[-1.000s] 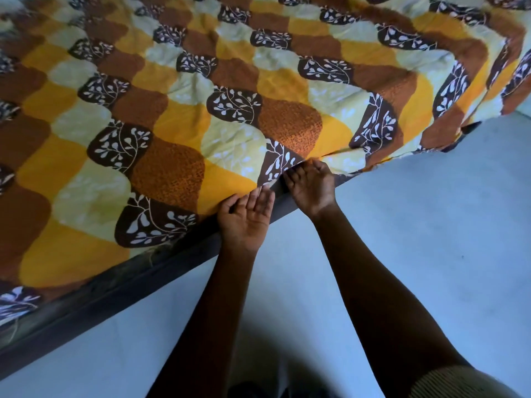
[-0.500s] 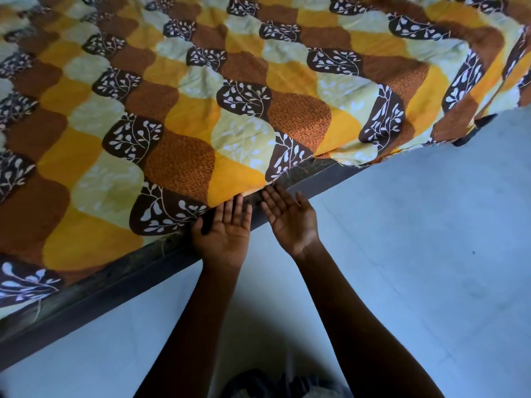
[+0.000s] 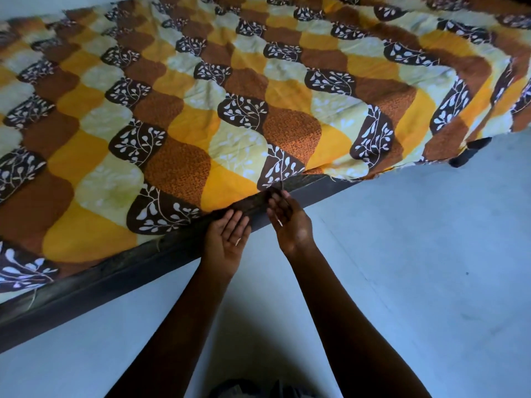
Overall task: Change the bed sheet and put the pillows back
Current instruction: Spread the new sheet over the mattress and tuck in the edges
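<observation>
Orange, brown and cream leaf-print bed sheet [image 3: 201, 110] lies spread over the bed, tucked along the dark bed frame [image 3: 115, 278] at left; left hand [image 3: 227, 239] and right hand [image 3: 290, 222], palms up and fingers straight, push its edge in; the right end hangs loose, pillows unseen

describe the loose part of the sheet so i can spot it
Start at the bed sheet, patterned in brown, yellow and cream, and follow its near edge along the dark bed frame rightward past the left hand and right hand. The loose part is right of the hands: there the cloth droops over the frame and hides it, while leftward the frame shows bare.
</observation>
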